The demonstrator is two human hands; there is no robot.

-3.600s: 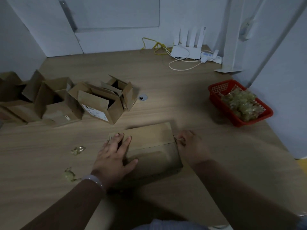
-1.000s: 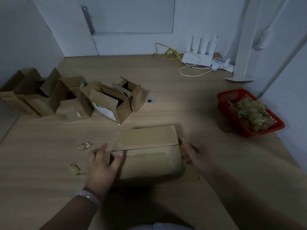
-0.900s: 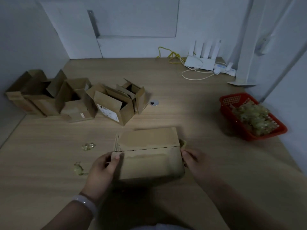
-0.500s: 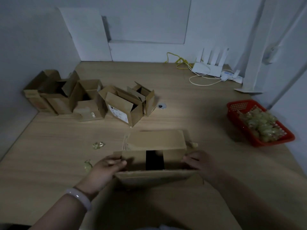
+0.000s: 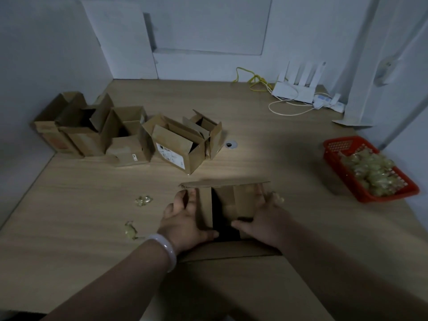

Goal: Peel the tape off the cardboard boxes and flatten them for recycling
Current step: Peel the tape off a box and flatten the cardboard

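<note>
A brown cardboard box [image 5: 244,200] stands on the wooden table right in front of me with its top open. Its far flap stands up and its near flap [image 5: 231,250] is folded down toward me. A dark gap shows between the two inner side flaps. My left hand [image 5: 185,218] grips the box's left side, its thumb lying on the left inner flap. On the right side, my right hand [image 5: 266,218] grips the box with its thumb on the right inner flap. A crumpled wad of clear tape [image 5: 279,200] lies just beyond my right fingers.
Several opened cardboard boxes [image 5: 176,144] stand in a row at the left back. A red basket [image 5: 342,141] holding tape wads sits at the right. Two tape scraps [image 5: 143,200] [image 5: 130,230] lie left of my hand. A white router [image 5: 294,89] and cables are at the back.
The taped top seam has come apart and the box's outer flaps have swung open. My hands have moved from the box's ends onto the inner side flaps.
</note>
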